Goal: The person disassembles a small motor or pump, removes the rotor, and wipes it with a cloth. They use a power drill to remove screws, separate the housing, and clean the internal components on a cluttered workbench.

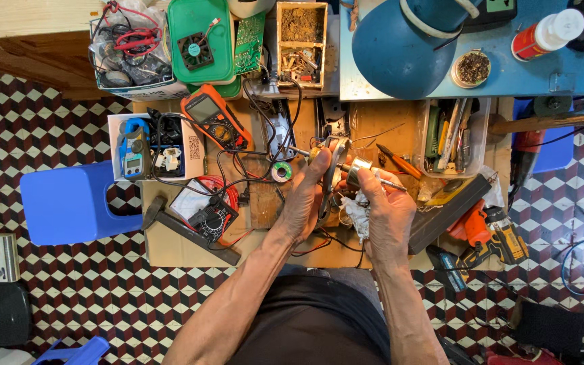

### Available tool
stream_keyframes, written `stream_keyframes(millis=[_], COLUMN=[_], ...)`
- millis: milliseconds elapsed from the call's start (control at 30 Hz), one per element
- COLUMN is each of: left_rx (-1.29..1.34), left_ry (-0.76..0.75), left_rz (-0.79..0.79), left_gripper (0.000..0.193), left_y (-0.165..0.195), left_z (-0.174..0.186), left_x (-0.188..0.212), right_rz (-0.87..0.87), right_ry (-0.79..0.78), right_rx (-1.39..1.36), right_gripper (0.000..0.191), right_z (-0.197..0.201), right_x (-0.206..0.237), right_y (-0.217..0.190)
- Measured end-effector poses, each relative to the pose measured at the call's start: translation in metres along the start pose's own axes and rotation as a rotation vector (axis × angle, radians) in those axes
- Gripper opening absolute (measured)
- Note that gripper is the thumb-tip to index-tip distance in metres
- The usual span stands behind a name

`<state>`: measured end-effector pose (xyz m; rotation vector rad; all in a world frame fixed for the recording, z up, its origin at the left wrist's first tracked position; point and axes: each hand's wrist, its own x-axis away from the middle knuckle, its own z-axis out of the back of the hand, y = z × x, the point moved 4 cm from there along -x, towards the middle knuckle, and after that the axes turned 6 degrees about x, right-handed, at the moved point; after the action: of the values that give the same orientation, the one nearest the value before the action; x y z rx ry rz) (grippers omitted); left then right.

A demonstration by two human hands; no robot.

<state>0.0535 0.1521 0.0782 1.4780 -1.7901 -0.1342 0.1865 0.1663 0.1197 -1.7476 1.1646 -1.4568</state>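
in the head view, the left hand is curling its fingers around a round metal part, gripping it by the rim with the thumb up near the top edge. the right hand is closing on a small metal cylinder with a thin shaft, its fingertips pinching the body while a crumpled white rag is lying bunched in the palm. the two pieces are meeting just above the middle of the wooden workbench, between the hands, and whether they are joined cannot be told.

room around the hands is tight. an orange multimeter is lying to the left with black leads trailing toward the left wrist, and a small solder reel is sitting just beside the left thumb. to the right, a clear plastic tray of tools is sitting near the bench's far right edge, with orange-handled pliers just beside the cylinder's shaft. a yellow and black cordless drill is lying at the right front corner, partly over the edge. a blue lamp shade is hanging over the back of the bench. a blue plastic stool is standing on the patterned floor, well apart to the left.
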Motion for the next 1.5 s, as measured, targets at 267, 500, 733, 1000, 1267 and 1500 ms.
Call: stream_keyframes(millis=[267, 500, 733, 1000, 1267, 1500], left_rx=[-0.094, -0.070, -0.057, -0.050, -0.096, -0.110], left_ry=[-0.017, -0.049, -0.001, 0.004, -0.017, 0.005], left_rz=[-0.016, -0.006, -0.008, 0.002, -0.010, -0.025], left_gripper=[0.106, 0.101, 0.101, 0.102, 0.110, 0.110], left_y=[0.004, 0.004, 0.004, 0.006, 0.007, 0.006], left_z=[-0.003, -0.003, 0.000, -0.004, -0.006, -0.004], left_x=[0.005, 0.005, 0.002, 0.002, 0.002, 0.001], right_rz=[0.009, 0.019, 0.028, 0.015, 0.042, 0.025], right_ry=[-0.038, -0.036, -0.039, -0.041, -0.051, -0.032], right_rx=[0.026, 0.054, 0.002, -0.028, 0.016, 0.020], right_gripper=[0.028, 0.030, 0.029, 0.028, 0.030, 0.030], right_z=[-0.003, -0.005, -0.008, -0.007, -0.006, -0.005], right_x=[0.002, 0.002, 0.001, 0.001, 0.000, 0.000], right_y=[-0.004, -0.009, -0.008, -0.006, -0.009, -0.009])
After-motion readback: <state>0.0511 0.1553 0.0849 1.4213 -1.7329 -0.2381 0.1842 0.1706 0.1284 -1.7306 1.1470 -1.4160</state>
